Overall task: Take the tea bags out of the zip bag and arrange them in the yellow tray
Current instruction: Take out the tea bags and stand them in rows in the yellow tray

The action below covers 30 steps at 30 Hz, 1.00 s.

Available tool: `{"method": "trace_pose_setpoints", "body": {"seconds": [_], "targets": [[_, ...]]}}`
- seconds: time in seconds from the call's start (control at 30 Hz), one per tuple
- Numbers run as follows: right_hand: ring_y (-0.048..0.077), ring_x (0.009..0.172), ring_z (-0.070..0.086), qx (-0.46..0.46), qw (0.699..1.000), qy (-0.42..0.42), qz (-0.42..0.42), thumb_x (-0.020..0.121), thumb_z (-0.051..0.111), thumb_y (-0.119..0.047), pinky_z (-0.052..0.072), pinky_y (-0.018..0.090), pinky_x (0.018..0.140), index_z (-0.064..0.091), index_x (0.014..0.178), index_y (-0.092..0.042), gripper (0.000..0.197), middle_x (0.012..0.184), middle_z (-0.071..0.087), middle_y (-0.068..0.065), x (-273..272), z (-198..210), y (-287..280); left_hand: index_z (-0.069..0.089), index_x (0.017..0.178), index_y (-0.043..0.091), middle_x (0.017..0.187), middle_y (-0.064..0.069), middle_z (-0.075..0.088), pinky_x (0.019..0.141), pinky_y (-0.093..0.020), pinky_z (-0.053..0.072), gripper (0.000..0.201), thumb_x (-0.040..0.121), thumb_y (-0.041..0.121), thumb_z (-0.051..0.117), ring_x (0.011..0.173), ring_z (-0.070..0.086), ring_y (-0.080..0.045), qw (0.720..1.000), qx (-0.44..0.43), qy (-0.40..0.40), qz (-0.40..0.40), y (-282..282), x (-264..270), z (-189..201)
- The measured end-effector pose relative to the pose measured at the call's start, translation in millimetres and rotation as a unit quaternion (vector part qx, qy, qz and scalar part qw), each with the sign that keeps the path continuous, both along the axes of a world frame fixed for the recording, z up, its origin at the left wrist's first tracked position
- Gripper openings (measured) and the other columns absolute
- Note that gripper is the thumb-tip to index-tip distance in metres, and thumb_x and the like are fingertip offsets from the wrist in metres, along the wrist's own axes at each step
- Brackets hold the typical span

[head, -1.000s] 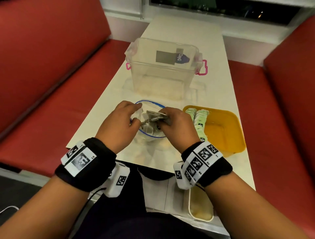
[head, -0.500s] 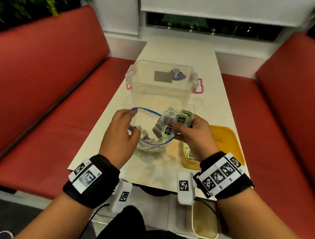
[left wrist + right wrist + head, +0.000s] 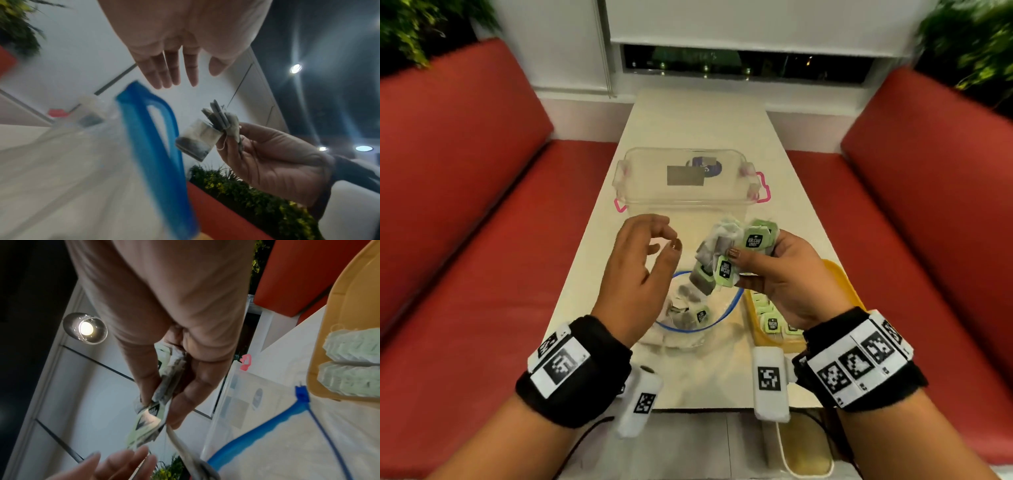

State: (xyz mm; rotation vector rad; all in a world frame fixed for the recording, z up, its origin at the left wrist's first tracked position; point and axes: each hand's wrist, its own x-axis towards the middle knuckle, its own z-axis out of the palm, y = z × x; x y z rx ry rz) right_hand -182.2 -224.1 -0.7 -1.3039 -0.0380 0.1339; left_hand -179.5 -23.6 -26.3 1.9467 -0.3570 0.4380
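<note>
Right hand (image 3: 787,277) is raised above the table (image 3: 698,126), thumb and fingers pinching a bunch of tea bags (image 3: 736,257) by their green tags and paper pouches. One pouch hangs down from the bunch toward the zip bag. The left wrist view shows the same bunch (image 3: 207,133) fanned out above the right palm (image 3: 275,162).

Left hand (image 3: 633,274) is held up beside the bunch, apart from it, fingers loosely spread and lightly bent, holding nothing. The left wrist view confirms straight, relaxed fingers (image 3: 170,71) with nothing between them.

Zip bag (image 3: 688,318) lies on the table near its near edge, between the two wrists, its blue-rimmed mouth open. Several tea bags remain inside; the exact count cannot be read through the plastic.

Yellow tray (image 3: 842,277) sits at the near right edge of the table, just beside the zip bag and largely hidden behind the right hand. Rows of tea bags (image 3: 770,318) stand on edge along its left side; the right wrist view appears to show two such rows (image 3: 353,363), though it is blurred.

A clear storage box (image 3: 688,185) with pink latches stands mid-table, beyond both hands. Red bench seats (image 3: 482,205) flank the table on both sides.
</note>
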Motion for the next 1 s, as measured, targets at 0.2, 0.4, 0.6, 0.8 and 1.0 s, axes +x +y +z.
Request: {"method": "trace_pose_setpoints", "body": {"seconds": [0.2,0.4,0.6,0.8,1.0], "targets": [[0.023,0.079,0.072,0.049,0.999,-0.018,-0.009,0.082,0.061,0.006,0.056,0.027,0.06,0.061,0.112,0.004,0.03,0.098,0.071,0.016,-11,18,7,0.052,0.119,0.013,0.103,-0.019,0.057,0.06,-0.029,0.054,0.044,0.093,0.047,0.046,0.077,0.063,-0.016,0.954,-0.175,0.186,-0.158,-28,13,36],[0.028,0.083,0.07,-0.045,0.997,0.018,-0.063,0.08,0.069,0.001,0.059,0.034,0.069,0.062,0.11,0.005,0.031,0.1,0.069,0.022,-17,5,6,0.053,0.112,0.015,0.096,-0.011,0.066,0.064,-0.04,0.054,0.041,0.092,0.05,0.053,0.075,0.066,-0.02,0.885,-0.205,0.356,-0.218,-49,6,20],[0.006,0.058,0.061,-0.19,0.979,0.016,-0.07,0.083,0.063,0.005,0.045,0.016,0.051,0.065,0.094,0.003,0.011,0.072,0.066,0.009,-12,-13,1,0.057,0.111,0.02,0.095,-0.004,0.07,0.054,-0.028,0.052,0.021,0.096,0.034,0.055,0.085,0.071,-0.021,0.863,-0.219,0.408,-0.2,-64,5,-4],[0.023,0.092,0.066,-0.371,0.928,-0.022,0.034,0.079,0.062,-0.027,0.054,0.047,0.084,0.062,0.105,-0.015,0.028,0.097,0.07,0.006,14,-27,-3,0.06,0.115,0.016,0.089,0.001,0.07,0.05,-0.024,0.05,0.023,0.094,0.026,0.059,0.061,0.064,-0.008,0.843,-0.28,0.438,-0.133,-74,25,-25],[0.028,0.086,0.058,-0.408,0.911,0.001,0.067,0.084,0.049,-0.032,0.05,0.046,0.077,0.061,0.086,-0.006,0.028,0.093,0.062,0.017,32,-31,-14,0.062,0.109,0.008,0.079,-0.007,0.066,0.045,-0.021,0.043,0.023,0.091,0.023,0.062,0.058,0.058,-0.014,0.837,-0.31,0.432,-0.132,-80,40,-35]]}}
